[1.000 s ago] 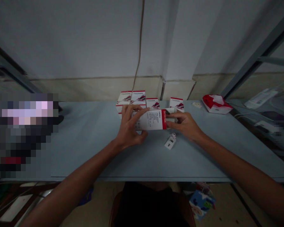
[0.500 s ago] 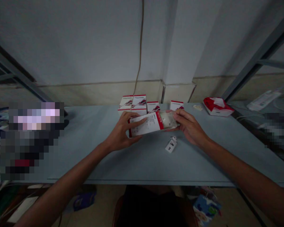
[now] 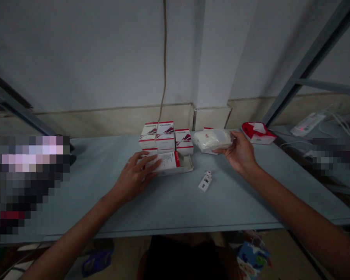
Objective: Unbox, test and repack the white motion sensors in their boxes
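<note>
The left hand [image 3: 135, 175] is resting open on a red-and-white carton [image 3: 163, 161], while the right hand [image 3: 240, 151] is clamping a clear plastic packet [image 3: 212, 140] between thumb and fingers.

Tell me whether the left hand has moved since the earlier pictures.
Yes. The left hand has moved leftward, judged against the small white device, and now lies on the open white carton.

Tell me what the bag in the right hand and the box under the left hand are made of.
The bag in the right hand looks like thin, clear plastic: glossy and creased, with white contents showing through. The box under the left hand looks like printed paperboard: matte white with sharp folds, though the dim light hides any coating.
</note>
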Demonstrator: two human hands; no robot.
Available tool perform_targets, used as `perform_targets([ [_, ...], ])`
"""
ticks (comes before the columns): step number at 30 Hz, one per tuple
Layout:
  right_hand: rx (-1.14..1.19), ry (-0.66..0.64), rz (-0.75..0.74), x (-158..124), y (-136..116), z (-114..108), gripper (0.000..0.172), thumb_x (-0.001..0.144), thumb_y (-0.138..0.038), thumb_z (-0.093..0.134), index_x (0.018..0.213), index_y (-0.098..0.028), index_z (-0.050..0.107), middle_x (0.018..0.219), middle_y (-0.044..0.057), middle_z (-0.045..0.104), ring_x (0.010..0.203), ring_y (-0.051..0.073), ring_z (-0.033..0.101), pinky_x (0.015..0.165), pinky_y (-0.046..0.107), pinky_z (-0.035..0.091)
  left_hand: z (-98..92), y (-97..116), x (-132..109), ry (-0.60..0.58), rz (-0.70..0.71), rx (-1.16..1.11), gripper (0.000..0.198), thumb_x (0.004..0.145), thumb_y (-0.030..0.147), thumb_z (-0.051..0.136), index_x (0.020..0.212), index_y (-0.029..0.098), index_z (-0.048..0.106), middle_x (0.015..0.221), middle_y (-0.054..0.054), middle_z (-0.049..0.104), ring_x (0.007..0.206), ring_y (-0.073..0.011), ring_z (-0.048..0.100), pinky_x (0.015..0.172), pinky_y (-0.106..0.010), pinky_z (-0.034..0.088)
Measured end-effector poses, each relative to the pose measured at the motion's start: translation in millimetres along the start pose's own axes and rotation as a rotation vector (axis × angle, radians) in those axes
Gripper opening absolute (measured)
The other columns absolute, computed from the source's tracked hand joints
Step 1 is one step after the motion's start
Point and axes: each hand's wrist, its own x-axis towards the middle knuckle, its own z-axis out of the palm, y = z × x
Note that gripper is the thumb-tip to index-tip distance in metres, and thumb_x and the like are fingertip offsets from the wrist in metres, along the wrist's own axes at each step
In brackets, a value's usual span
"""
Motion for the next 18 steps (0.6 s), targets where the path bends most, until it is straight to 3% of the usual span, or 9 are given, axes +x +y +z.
perform_targets([
  [7,-0.021,-0.127,0.029,-4.5,8.3,-0.1,0.018,0.083,-0.037,0.064,0.093,-0.023,0.064,0.085,0.003,0.076,0.079,0.023,0.075,0.057,0.036,0.068,22.4,0.7,13.2,0.021,-0.015,-0.027,0.052,0.1,0.015,0.062,0.151,0.025,0.054,0.142,-0.018,0.063,0.131,-0.0329,0.06,0.107,-0.062,0.058],
  [11,0.031,-0.173,0.139,-20.1,6.0,13.9,0.017,0.085,-0.033,0.059,0.094,-0.02,0.067,0.079,0.003,0.074,0.072,0.023,0.073,0.055,0.037,0.067,7.4,22.6,18.6,0.063,-0.082,-0.119,0.038,0.102,0.024,0.063,0.14,0.024,0.062,0.141,-0.016,0.064,0.134,-0.0324,0.06,0.11,-0.057,0.056],
  [12,0.036,-0.184,0.169,-24.6,5.4,17.8,0.017,0.085,-0.032,0.059,0.093,-0.02,0.068,0.079,0.003,0.074,0.069,0.022,0.072,0.052,0.036,0.066,0.1,33.3,22.9,0.1,-0.115,-0.186,0.033,0.102,0.03,0.064,0.134,0.023,0.066,0.137,-0.015,0.067,0.13,-0.0309,0.062,0.109,-0.054,0.056],
  [14,0.043,-0.208,0.208,-33.3,4.9,24.4,0.016,0.086,-0.032,0.06,0.092,-0.019,0.068,0.08,0.003,0.074,0.064,0.02,0.069,0.047,0.033,0.063,-14.3,56.4,36.9,0.142,-0.253,-0.396,0.029,0.105,0.043,0.058,0.112,0.02,0.073,0.11,-0.01,0.074,0.104,-0.0232,0.069,0.094,-0.04,0.059],
  [16,0.052,-0.24,0.222,-40.1,5.7,28.8,0.015,0.086,-0.033,0.062,0.09,-0.02,0.067,0.082,0.003,0.074,0.063,0.019,0.068,0.045,0.031,0.061,-24.3,75.3,56.4,0.088,-0.399,-0.642,0.049,0.11,0.051,0.041,0.091,0.017,0.071,0.087,-0.006,0.073,0.082,-0.0176,0.068,0.077,-0.031,0.056],
  [18,0.078,-0.253,0.211,-43.6,6.4,30.4,0.011,0.085,-0.033,0.063,0.09,-0.023,0.065,0.085,0.002,0.075,0.066,0.02,0.069,0.046,0.03,0.061,-27.9,84.7,77.2,0.043,-0.482,-0.782,0.054,0.108,0.054,0.044,0.077,0.017,0.067,0.073,-0.003,0.068,0.07,-0.0147,0.064,0.068,-0.027,0.05],
])
